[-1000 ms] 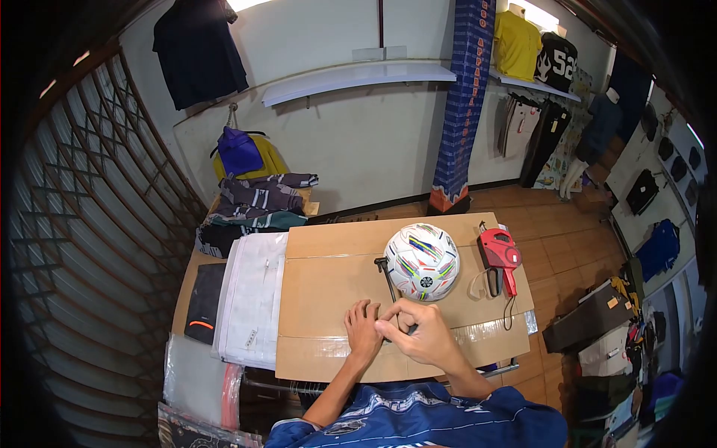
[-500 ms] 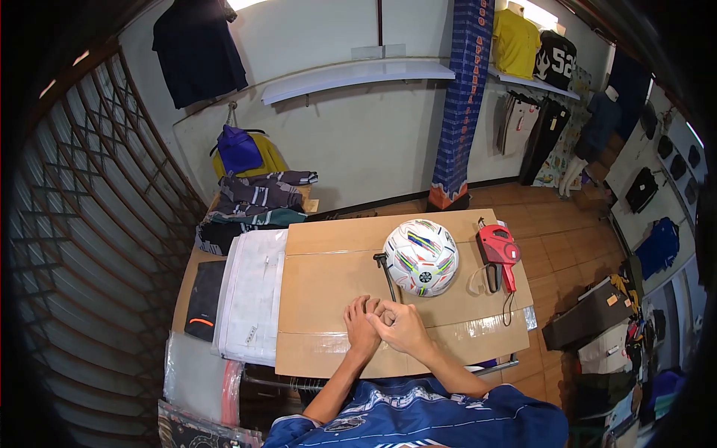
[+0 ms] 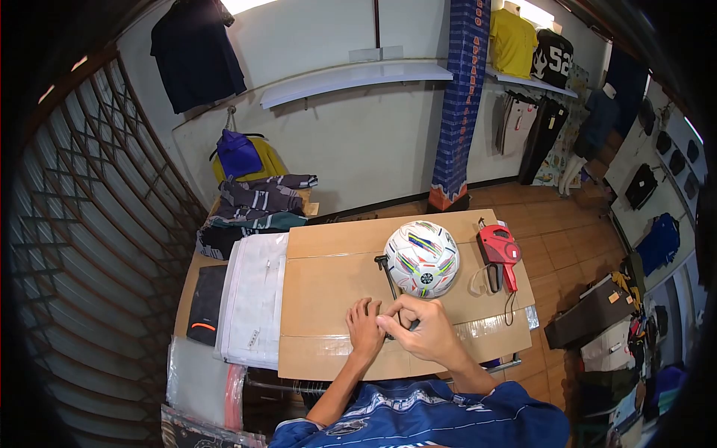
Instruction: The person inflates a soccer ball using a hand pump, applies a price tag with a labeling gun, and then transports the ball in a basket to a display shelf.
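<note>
My left hand (image 3: pixel 364 327) rests low over the cardboard sheet (image 3: pixel 328 276), its fingers stretched out and slightly apart. Beside it my right hand (image 3: pixel 422 328) is closed in a pinch, its fingertips near the left hand's edge. A small dark piece (image 3: pixel 414 325) shows between the right fingers; its kind is hidden. From near both hands a thin black rod (image 3: pixel 388 276) with a short crosspiece at its far end lies alongside the ball. A white football (image 3: pixel 423 257) with coloured streaks sits just beyond my right hand.
A red price-label gun (image 3: pixel 499 250) and a clear tape-like loop (image 3: pixel 478 281) lie right of the ball. White plastic-wrapped packs (image 3: pixel 250 295) and a dark folded garment (image 3: pixel 207 302) are at left. Folded clothes (image 3: pixel 261 198) are piled behind. A metal lattice gate (image 3: pixel 97 246) stands far left.
My right hand has shifted slightly right, away from the left hand, and a dark piece now shows in its fingers. My left fingers have spread a little. The ball stays in place.
</note>
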